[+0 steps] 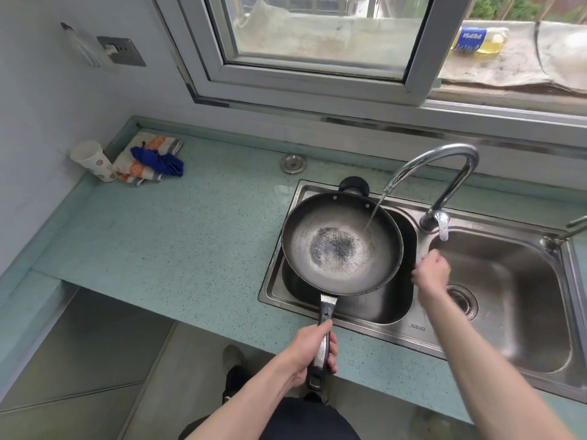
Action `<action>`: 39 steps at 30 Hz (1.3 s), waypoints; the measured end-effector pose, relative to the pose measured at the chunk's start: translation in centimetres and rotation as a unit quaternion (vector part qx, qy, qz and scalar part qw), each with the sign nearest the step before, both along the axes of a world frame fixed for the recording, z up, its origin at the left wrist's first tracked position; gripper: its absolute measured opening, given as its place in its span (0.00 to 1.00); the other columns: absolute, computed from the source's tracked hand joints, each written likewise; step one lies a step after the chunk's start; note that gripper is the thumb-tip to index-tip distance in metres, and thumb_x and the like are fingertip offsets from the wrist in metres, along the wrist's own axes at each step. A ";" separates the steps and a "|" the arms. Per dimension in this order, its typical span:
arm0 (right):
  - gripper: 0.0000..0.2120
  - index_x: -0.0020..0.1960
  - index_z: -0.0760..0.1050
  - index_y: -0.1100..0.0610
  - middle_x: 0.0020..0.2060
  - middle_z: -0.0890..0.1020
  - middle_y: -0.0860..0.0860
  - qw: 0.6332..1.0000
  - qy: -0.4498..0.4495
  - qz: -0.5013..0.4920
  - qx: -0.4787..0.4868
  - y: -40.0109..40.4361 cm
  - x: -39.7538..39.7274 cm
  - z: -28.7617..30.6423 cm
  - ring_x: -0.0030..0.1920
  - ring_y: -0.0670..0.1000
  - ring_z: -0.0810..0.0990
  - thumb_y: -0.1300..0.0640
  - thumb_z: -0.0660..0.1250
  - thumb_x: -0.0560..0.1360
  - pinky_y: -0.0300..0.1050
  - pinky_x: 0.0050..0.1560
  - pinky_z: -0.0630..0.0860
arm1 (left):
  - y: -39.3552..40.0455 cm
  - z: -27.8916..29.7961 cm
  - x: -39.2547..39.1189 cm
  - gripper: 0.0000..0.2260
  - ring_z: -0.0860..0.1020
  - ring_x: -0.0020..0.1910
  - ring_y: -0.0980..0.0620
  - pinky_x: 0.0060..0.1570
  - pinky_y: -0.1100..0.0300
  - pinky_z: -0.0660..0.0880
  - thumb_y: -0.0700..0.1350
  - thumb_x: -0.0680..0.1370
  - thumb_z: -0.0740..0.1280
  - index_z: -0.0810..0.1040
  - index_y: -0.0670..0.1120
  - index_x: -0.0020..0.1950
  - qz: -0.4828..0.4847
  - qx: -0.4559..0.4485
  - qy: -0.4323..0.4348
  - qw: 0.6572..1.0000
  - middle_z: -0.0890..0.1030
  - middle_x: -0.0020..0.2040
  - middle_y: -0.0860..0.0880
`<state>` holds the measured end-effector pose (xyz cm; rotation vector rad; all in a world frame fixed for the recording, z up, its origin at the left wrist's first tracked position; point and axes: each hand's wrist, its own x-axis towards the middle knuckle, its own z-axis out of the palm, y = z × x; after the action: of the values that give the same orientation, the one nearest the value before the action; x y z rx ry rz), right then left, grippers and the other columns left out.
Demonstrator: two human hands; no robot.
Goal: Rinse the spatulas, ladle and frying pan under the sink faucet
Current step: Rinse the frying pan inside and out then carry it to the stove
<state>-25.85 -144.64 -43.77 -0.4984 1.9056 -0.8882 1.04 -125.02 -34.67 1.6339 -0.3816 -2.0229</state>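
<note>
A dark frying pan [341, 242] hangs over the left sink basin [394, 309], its inside grey and worn at the middle. My left hand [313, 354] grips its long black handle near the end. Water runs from the curved chrome faucet [444, 173] onto the pan's right inner wall. My right hand [430, 273] hovers by the pan's right rim over the divider between the basins, fingers loosely curled, holding nothing that I can see. No spatulas or ladle are in view.
The right basin [508, 300] has a round drain. On the green counter [174, 236] at the far left lie a folded striped cloth [143, 163], a blue rag [158, 161] and a tipped paper cup [93, 161]. A window stands behind the sink.
</note>
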 end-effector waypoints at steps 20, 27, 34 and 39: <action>0.18 0.47 0.80 0.59 0.31 0.77 0.49 0.934 -0.324 0.085 0.123 15.4 20.4 4.8 0.32 0.48 0.77 0.44 0.65 0.82 0.42 0.36 0.77 | 1.4 -1.1 0.0 0.19 0.66 0.19 0.51 0.20 0.62 0.66 0.56 0.86 0.56 0.71 0.43 0.44 0.014 -0.060 -0.164 0.985 0.67 0.24 0.48; 0.17 0.44 0.76 0.59 0.31 0.79 0.51 0.952 -0.261 0.148 0.062 17.5 18.9 4.4 0.31 0.49 0.77 0.47 0.65 0.83 0.43 0.36 0.76 | 3.5 -1.6 -0.8 0.18 0.63 0.20 0.52 0.23 0.61 0.64 0.56 0.86 0.56 0.73 0.44 0.48 0.018 -0.065 -0.116 0.991 0.65 0.25 0.49; 0.16 0.44 0.78 0.60 0.31 0.79 0.51 0.959 -0.249 0.118 0.071 17.4 18.5 5.6 0.30 0.49 0.77 0.47 0.69 0.81 0.41 0.32 0.73 | 4.1 -1.1 -1.0 0.21 0.62 0.21 0.52 0.22 0.61 0.63 0.60 0.85 0.57 0.70 0.45 0.43 0.013 -0.099 -0.100 0.990 0.64 0.25 0.48; 0.14 0.49 0.75 0.60 0.30 0.74 0.49 0.942 -0.326 0.063 0.049 16.5 19.6 6.1 0.26 0.46 0.72 0.49 0.65 0.84 0.37 0.26 0.71 | 3.5 -0.6 -0.7 0.22 0.68 0.19 0.48 0.23 0.59 0.64 0.56 0.85 0.56 0.73 0.44 0.38 -0.025 -0.139 -0.206 0.968 0.71 0.23 0.49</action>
<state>-6.25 -128.12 -37.62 -0.2193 1.2875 -0.7482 0.37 -121.56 -35.32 1.8669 -0.8225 -1.5626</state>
